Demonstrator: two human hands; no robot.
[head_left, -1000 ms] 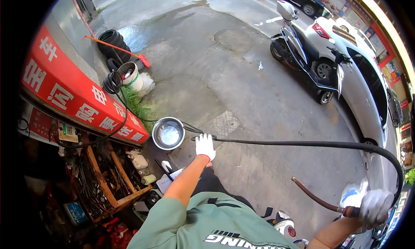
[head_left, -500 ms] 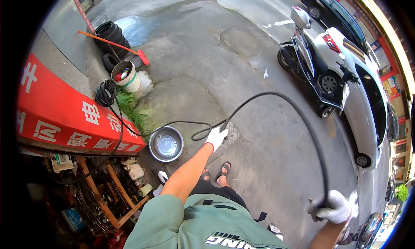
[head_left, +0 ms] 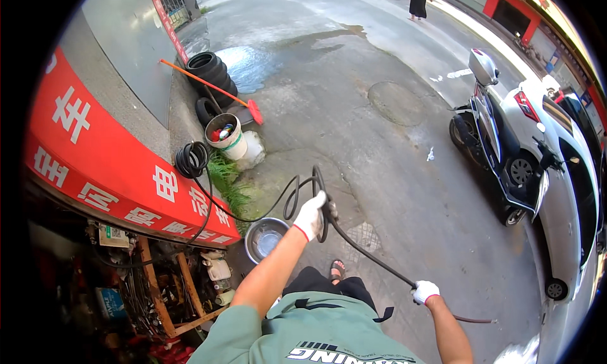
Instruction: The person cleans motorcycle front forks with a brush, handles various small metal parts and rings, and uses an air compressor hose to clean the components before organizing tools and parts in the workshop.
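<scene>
A long black hose runs between my two hands, both in white gloves. My left hand is closed around it near the middle, where gathered loops hang about the fingers. My right hand grips the hose farther right and nearer to me, and a free end sticks out past it. On the other side, the hose trails from my left hand over the metal basin toward a black coil hanging by the red sign.
A white bucket, stacked tyres and a red broom stand along the left wall. Cluttered tools fill a wooden-framed rack at lower left. A scooter and white car are parked right. A person is far off.
My right hand has come left, nearer my body, and the hose's wide arc is now a nearly straight stretch. More loops gather at my left hand. The view has turned, shifting the surroundings right.
</scene>
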